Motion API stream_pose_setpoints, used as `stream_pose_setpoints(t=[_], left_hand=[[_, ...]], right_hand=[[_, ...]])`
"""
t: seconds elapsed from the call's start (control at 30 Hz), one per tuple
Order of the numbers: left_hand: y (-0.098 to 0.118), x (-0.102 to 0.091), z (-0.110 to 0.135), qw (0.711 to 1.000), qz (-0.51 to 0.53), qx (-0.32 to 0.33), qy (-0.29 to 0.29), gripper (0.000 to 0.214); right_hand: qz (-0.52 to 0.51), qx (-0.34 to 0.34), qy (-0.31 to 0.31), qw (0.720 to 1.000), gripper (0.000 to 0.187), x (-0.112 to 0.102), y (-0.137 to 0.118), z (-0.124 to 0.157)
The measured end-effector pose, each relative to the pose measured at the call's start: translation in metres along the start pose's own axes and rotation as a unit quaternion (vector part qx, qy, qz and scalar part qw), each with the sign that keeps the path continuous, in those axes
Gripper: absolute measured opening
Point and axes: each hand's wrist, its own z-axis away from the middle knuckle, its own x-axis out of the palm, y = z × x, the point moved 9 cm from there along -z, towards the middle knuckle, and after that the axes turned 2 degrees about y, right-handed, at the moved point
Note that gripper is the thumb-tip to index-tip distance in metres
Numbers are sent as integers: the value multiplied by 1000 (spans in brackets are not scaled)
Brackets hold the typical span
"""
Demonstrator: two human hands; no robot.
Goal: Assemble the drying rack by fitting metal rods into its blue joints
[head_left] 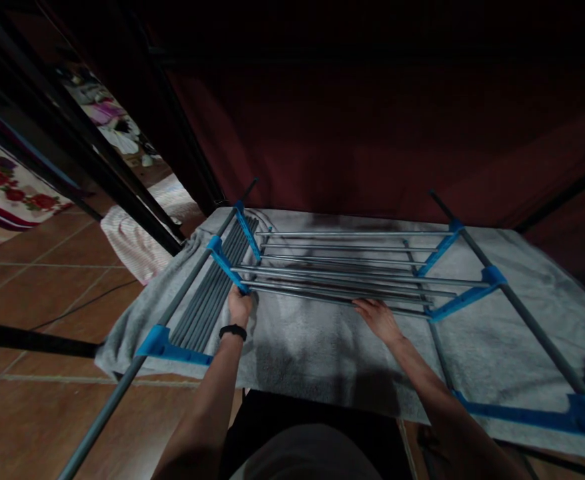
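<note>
A rack of grey metal rods [342, 267] and blue plastic connectors lies on a grey cloth [317, 347] spread over a low surface. My left hand [240, 305], a black band on its wrist, is closed around the near left end of the rods at a blue connector [226, 265]. My right hand [378, 316] rests on the nearest rod [322, 297] near the middle, fingers curled over it. A bundle of loose grey rods [212, 293] lies to the left of my left hand.
Long grey side poles [527, 313] with blue joints run along both sides of the rack. A dark red fabric wall [382, 133] stands behind. Tiled floor [37, 280], a striped cloth [132, 240] and a flowered mat [7, 187] lie to the left.
</note>
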Motion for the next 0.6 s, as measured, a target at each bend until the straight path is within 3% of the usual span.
stream_pose_setpoints(t=[0.37, 0.6], left_hand=[[-3, 8, 1, 998, 42, -12, -37, 30], [0, 5, 6, 998, 45, -18, -29, 29]], right_hand=[[-6, -22, 0, 1000, 26, -3, -4, 1], [4, -12, -9, 1000, 27, 1, 0, 1]])
